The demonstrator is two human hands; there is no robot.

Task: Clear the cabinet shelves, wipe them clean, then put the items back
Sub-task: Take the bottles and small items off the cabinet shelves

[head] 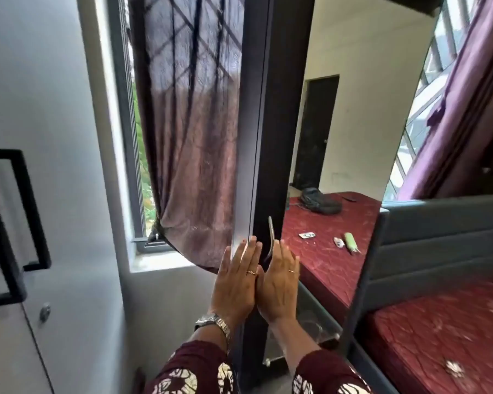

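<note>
Curtain (188, 137) hangs beside cabinet door (270, 109), where left grip (235, 282) and right grip (278, 288) press flat, uncurled

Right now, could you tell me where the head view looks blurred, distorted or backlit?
Head view: the wide lens bends the window frame and cabinet door edge; daylight backlights the curtain; the wardrobe handle is soft; the left hand is sharper.

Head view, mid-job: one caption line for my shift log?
Left hand and right hand, fingers straight, flank the dark cabinet door edge by the curtain.
</note>
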